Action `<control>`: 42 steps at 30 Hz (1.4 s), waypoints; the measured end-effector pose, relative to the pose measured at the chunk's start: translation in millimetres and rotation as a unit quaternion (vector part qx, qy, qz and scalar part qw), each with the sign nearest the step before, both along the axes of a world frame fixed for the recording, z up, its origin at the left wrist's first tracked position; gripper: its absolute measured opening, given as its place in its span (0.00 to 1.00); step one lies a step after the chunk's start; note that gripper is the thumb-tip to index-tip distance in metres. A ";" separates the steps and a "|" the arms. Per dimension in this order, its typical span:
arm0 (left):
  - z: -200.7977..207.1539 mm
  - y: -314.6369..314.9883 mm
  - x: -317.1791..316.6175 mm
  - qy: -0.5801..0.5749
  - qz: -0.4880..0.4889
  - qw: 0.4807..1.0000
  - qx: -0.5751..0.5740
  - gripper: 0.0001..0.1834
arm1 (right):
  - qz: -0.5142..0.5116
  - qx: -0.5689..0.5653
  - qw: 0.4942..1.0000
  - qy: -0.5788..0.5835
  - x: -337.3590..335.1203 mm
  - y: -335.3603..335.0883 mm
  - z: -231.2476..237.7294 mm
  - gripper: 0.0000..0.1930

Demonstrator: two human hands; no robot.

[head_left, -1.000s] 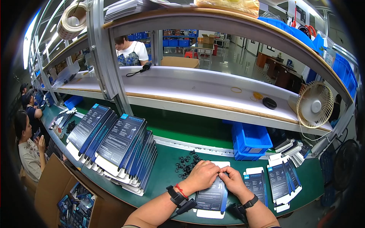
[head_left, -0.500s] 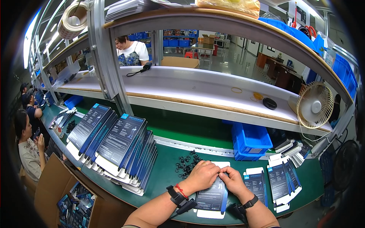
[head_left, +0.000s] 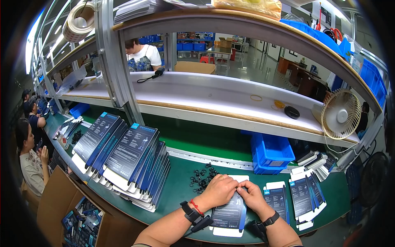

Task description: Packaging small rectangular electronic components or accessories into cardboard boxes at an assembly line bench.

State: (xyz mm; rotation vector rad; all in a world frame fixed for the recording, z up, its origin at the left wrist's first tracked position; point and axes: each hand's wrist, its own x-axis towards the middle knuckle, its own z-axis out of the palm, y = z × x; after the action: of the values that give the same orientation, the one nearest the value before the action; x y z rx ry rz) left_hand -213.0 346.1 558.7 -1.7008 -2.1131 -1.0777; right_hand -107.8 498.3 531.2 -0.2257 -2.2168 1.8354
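Observation:
A flat dark-blue and white printed carton (head_left: 227, 216) lies on the green table in front of me. My left hand (head_left: 218, 192) bends over its upper part, fingers closed. Against it, thumbs and fingertips meeting near the carton's white top flap, is my right hand (head_left: 252, 198), also closed in a pinch. Whatever sits between the fingertips is hidden. Just left of the hands lies a loose pile of small black plastic pieces (head_left: 200, 179). Another flat carton (head_left: 277, 202) rests to the right of my right hand.
Tall stacks of cartons (head_left: 131, 153) stand at left; a smaller fanned stack (head_left: 303, 196) lies right. Blue bins (head_left: 272, 151) sit under the white shelf (head_left: 197, 92). A fan (head_left: 340, 115) is clamped at right. An open cardboard box (head_left: 113, 224) stands lower left. Other people are at left and beyond the shelf.
My hands and the carton stay in the same place. Beyond the shelf, the person's head has dipped lower.

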 end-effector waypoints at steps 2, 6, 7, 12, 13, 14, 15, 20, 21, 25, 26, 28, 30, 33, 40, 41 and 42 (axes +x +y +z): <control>-0.3 0.0 0.0 0.000 0.001 1.000 0.000 0.06 | 0.001 0.004 1.000 -0.001 0.0 0.2 0.0 0.05; -0.6 -0.2 -0.2 0.000 0.000 1.000 -0.001 0.06 | -0.001 0.002 1.000 -0.003 -0.1 0.3 -1.1 0.05; -0.9 -0.1 -0.2 0.000 0.000 1.000 -0.002 0.06 | 0.000 -0.001 1.000 -0.003 -0.1 0.4 -1.0 0.05; 1.1 -0.2 0.6 0.003 0.001 1.000 0.000 0.05 | -0.001 -0.008 1.000 -0.006 -0.1 0.7 -1.5 0.05; 1.2 -0.3 0.6 0.003 0.001 1.000 0.001 0.05 | -0.002 -0.004 1.000 -0.005 -0.1 0.5 -1.2 0.05; 1.2 -0.3 0.6 0.003 0.001 1.000 0.001 0.05 | -0.002 0.000 1.000 -0.004 0.0 0.4 -0.9 0.05; 1.2 -0.3 0.5 0.004 0.001 1.000 0.001 0.05 | -0.002 0.000 1.000 -0.004 0.0 0.2 -0.7 0.05; 0.5 0.0 0.3 0.005 0.000 1.000 0.008 0.06 | 0.000 0.003 1.000 -0.003 0.3 0.2 -0.3 0.05; 1.1 -0.1 0.3 0.007 -0.001 1.000 0.010 0.06 | 0.000 0.003 1.000 -0.003 0.3 0.4 -0.6 0.05; 0.8 -0.1 0.1 0.006 0.002 1.000 0.010 0.06 | -0.006 -0.006 1.000 -0.008 0.5 -1.0 1.4 0.05; 0.3 -0.1 -0.4 0.006 0.002 1.000 0.010 0.06 | -0.005 -0.013 1.000 -0.004 0.5 -1.5 2.4 0.05; -0.5 0.0 -1.5 0.007 0.002 1.000 0.008 0.06 | -0.006 -0.014 1.000 -0.008 0.4 -1.3 2.4 0.06; -0.9 0.2 -1.4 0.005 0.003 1.000 0.006 0.06 | -0.007 -0.014 1.000 -0.012 0.3 -0.6 1.3 0.06; -0.8 0.9 -1.3 0.003 0.003 1.000 0.003 0.06 | -0.006 -0.015 1.000 -0.002 0.4 0.5 -0.4 0.06; 0.2 -0.2 -0.9 -0.006 0.003 1.000 0.000 0.07 | 0.001 0.015 1.000 -0.008 1.3 -0.2 3.6 0.05; 0.5 -0.4 -1.0 -0.006 0.003 1.000 0.000 0.07 | 0.007 0.012 1.000 -0.015 1.4 -0.7 4.4 0.04; 0.8 -0.6 -1.1 -0.005 0.002 1.000 0.001 0.07 | 0.006 0.012 1.000 -0.015 1.4 -0.8 3.9 0.04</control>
State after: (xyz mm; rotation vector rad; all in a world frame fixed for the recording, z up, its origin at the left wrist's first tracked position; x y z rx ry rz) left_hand -214.1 345.5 559.4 -1.6918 -2.1197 -1.0897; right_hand -106.4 497.4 535.1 -0.2365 -2.2644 1.8217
